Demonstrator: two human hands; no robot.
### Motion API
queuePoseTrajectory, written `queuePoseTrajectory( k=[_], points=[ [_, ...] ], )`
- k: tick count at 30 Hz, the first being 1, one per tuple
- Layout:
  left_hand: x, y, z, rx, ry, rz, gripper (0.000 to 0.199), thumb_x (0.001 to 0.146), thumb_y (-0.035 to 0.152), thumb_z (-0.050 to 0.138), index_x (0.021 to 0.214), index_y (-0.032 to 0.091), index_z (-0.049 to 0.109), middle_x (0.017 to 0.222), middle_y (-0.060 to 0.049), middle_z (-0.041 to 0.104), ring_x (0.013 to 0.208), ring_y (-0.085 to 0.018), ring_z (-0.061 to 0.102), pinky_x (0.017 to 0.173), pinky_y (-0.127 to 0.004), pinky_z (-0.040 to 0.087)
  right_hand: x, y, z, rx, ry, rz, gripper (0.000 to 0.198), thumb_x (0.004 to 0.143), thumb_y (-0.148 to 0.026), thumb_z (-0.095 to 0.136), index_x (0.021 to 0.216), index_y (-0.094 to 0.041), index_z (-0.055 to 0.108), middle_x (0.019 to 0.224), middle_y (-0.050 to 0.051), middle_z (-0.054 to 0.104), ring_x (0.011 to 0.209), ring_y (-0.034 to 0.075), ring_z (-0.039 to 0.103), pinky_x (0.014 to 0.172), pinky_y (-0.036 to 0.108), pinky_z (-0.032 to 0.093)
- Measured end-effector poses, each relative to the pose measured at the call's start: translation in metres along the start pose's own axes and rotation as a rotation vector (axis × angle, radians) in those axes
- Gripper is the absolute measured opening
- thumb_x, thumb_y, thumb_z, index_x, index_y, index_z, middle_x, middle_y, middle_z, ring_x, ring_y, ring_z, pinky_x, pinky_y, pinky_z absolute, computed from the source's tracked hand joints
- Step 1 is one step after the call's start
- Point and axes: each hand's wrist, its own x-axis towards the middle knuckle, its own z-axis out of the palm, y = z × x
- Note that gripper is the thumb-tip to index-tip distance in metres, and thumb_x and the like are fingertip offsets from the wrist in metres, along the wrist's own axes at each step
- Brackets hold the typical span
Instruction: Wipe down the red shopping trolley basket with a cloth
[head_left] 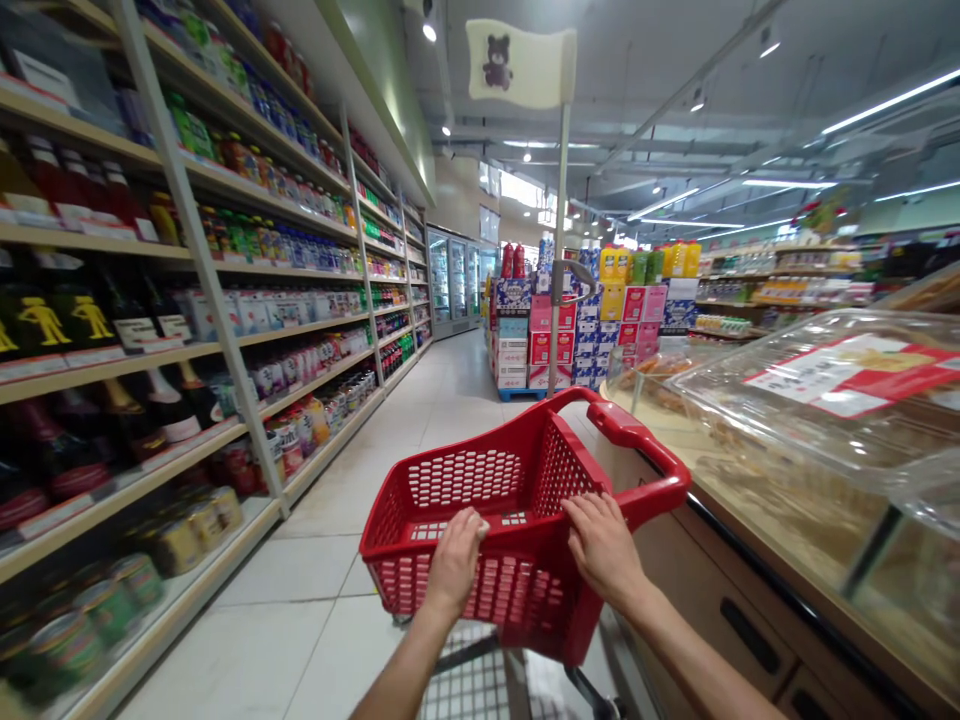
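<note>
A red plastic shopping cart (536,605) stands sideways in front of me, its handle to the right and its basket bare inside. My left hand (456,560) is closed over the near rim of the basket, around its middle. Farther right, my right hand (602,540) grips the same rim close to the handle end, fingers bent over the edge. A pole with a pale flag (521,65) bearing a dark bear rises behind the cart. The cart's lower rack and wheels show only in part beneath my arms.
Tall shelves (300,330) of bottles and cans line the left side. Close on the right runs a counter (720,480) with clear plastic covers (825,370). Stacked drink cartons (551,340) stand ahead, and glass-door fridges (454,275) are at the back. Tiled floor (300,570) lies between.
</note>
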Motion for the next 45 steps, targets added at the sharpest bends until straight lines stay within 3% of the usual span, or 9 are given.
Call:
queuePoseTrajectory(
  k=[2, 8, 16, 23, 28, 30, 37, 43, 45],
  points=[
    [0.0, -0.003, -0.001, 0.044, 0.025, -0.027, 0.028, 0.086, 0.026, 0.031, 0.097, 0.019, 0.056, 0.102, -0.008, 0.061, 0.1, -0.018, 0.055, 0.084, -0.04, 0.049, 0.0, -0.006, 0.0, 0.001, -0.018, 0.013, 0.036, 0.072, -0.018, 0.045, 0.104, -0.02, 0.06, 0.105, 0.003, 0.061, 0.101, 0.022, 0.047, 0.098, 0.038, 0.022],
    [0.02, 0.061, 0.039, -0.029, -0.057, 0.128, 0.03, 0.086, 0.021, 0.03, 0.104, 0.017, 0.054, 0.113, -0.008, 0.057, 0.112, -0.017, 0.046, 0.092, -0.036, 0.044, -0.004, -0.008, 0.004, 0.008, -0.024, -0.019, 0.037, 0.07, -0.016, 0.046, 0.103, -0.021, 0.06, 0.107, 0.001, 0.061, 0.101, 0.02, 0.047, 0.099, 0.036, 0.019],
    [-0.013, -0.025, -0.017, 0.091, 0.03, -0.074, 0.029, 0.085, 0.022, 0.032, 0.1, 0.02, 0.057, 0.109, -0.007, 0.059, 0.109, -0.02, 0.049, 0.09, -0.044, 0.044, -0.007, -0.013, 0.004, -0.009, 0.008, 0.007, 0.035, 0.071, -0.014, 0.044, 0.101, -0.021, 0.061, 0.104, 0.003, 0.062, 0.102, 0.022, 0.047, 0.1, 0.041, 0.016],
    [0.011, 0.046, 0.029, -0.032, -0.072, 0.097, 0.031, 0.085, 0.018, 0.031, 0.107, 0.019, 0.053, 0.116, -0.007, 0.056, 0.115, -0.015, 0.043, 0.095, -0.036, 0.041, -0.01, -0.015, 0.009, 0.031, 0.022, -0.013, 0.037, 0.07, -0.012, 0.044, 0.101, -0.022, 0.06, 0.105, 0.001, 0.062, 0.103, 0.019, 0.048, 0.101, 0.039, 0.014],
    [-0.012, -0.024, -0.015, 0.076, 0.021, -0.022, 0.028, 0.085, 0.021, 0.033, 0.1, 0.019, 0.057, 0.108, -0.007, 0.06, 0.108, -0.019, 0.05, 0.091, -0.042, 0.045, -0.014, -0.009, 0.008, 0.037, 0.053, 0.004, 0.036, 0.07, -0.012, 0.044, 0.1, -0.021, 0.061, 0.105, 0.002, 0.062, 0.102, 0.02, 0.048, 0.101, 0.039, 0.014],
    [-0.014, -0.032, -0.019, 0.114, 0.05, -0.08, 0.029, 0.085, 0.02, 0.032, 0.098, 0.019, 0.057, 0.105, -0.008, 0.061, 0.106, -0.02, 0.051, 0.089, -0.046, 0.044, -0.014, -0.013, 0.008, 0.026, 0.066, 0.016, 0.035, 0.07, -0.013, 0.045, 0.099, -0.02, 0.061, 0.103, 0.002, 0.062, 0.102, 0.021, 0.048, 0.101, 0.04, 0.014],
    [0.01, 0.054, 0.03, -0.022, -0.081, 0.141, 0.033, 0.084, 0.014, 0.03, 0.108, 0.018, 0.053, 0.117, -0.007, 0.055, 0.116, -0.017, 0.041, 0.095, -0.038, 0.041, -0.016, -0.015, 0.012, 0.01, 0.08, -0.033, 0.038, 0.07, -0.012, 0.044, 0.102, -0.022, 0.06, 0.104, 0.002, 0.062, 0.101, 0.02, 0.048, 0.101, 0.04, 0.014],
    [-0.016, -0.039, -0.027, 0.135, 0.054, -0.059, 0.03, 0.084, 0.02, 0.031, 0.097, 0.018, 0.058, 0.105, -0.009, 0.061, 0.106, -0.021, 0.052, 0.089, -0.046, 0.044, -0.018, -0.011, 0.01, 0.022, 0.111, -0.009, 0.037, 0.07, -0.011, 0.042, 0.1, -0.023, 0.061, 0.102, 0.002, 0.063, 0.1, 0.021, 0.049, 0.101, 0.042, 0.015],
    [-0.017, -0.043, -0.028, 0.162, 0.076, -0.102, 0.031, 0.084, 0.019, 0.029, 0.097, 0.018, 0.058, 0.104, -0.009, 0.061, 0.104, -0.022, 0.052, 0.087, -0.049, 0.045, -0.017, -0.015, 0.011, 0.027, 0.124, 0.012, 0.036, 0.071, -0.012, 0.043, 0.099, -0.023, 0.062, 0.101, 0.003, 0.063, 0.1, 0.021, 0.049, 0.101, 0.043, 0.015]
  ],
)
